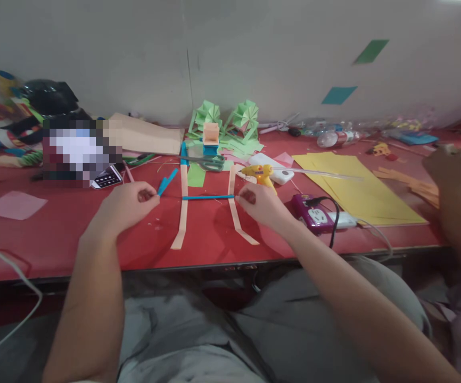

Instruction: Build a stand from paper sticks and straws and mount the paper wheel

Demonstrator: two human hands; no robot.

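My left hand (130,202) pinches a few short blue paper strips (167,182) that stick up from its fingertips. In front of me stand two peach paper strips (182,213), bent outward at their near ends. Between them runs a thin blue paper crossbar (208,197). My right hand (260,205) is closed at the crossbar's right end, by the right peach strip (235,215); its fingertips meet that end. Just behind my right hand sits a yellow glue gun (259,171) with a long clear glue stick in it. Scissors (206,161) lie beyond the peach strips.
Green folded paper pieces (244,119) and a small peach-and-blue box (211,139) stand near the wall. To the right are a purple power socket (314,214) with cables and yellow sheets (358,186). Another person's hand (454,170) is at far right. A phone (106,178) lies left.
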